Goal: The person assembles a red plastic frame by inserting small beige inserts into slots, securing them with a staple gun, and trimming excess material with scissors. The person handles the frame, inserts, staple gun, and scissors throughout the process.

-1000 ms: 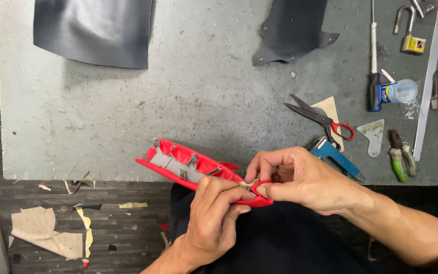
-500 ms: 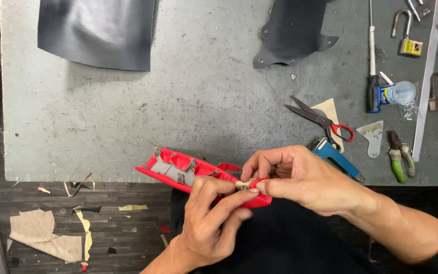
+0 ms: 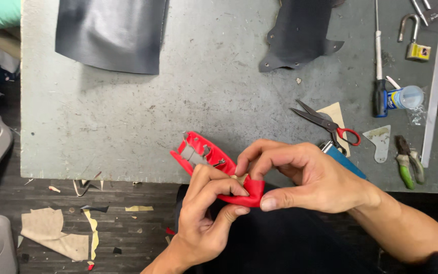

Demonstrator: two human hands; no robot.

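1. A grey worktable (image 3: 128,137) fills most of the view.
2. A large dark leather sheet (image 3: 112,33) lies at its far edge; a smaller dark leather piece (image 3: 300,38) lies well apart to the right.
3. The right hand (image 3: 315,177) and left hand (image 3: 206,213) meet at the near edge, both pinching a red leather strap (image 3: 206,155) folded between their fingertips.
4. Red-handled scissors (image 3: 325,122) lie near the right hand.
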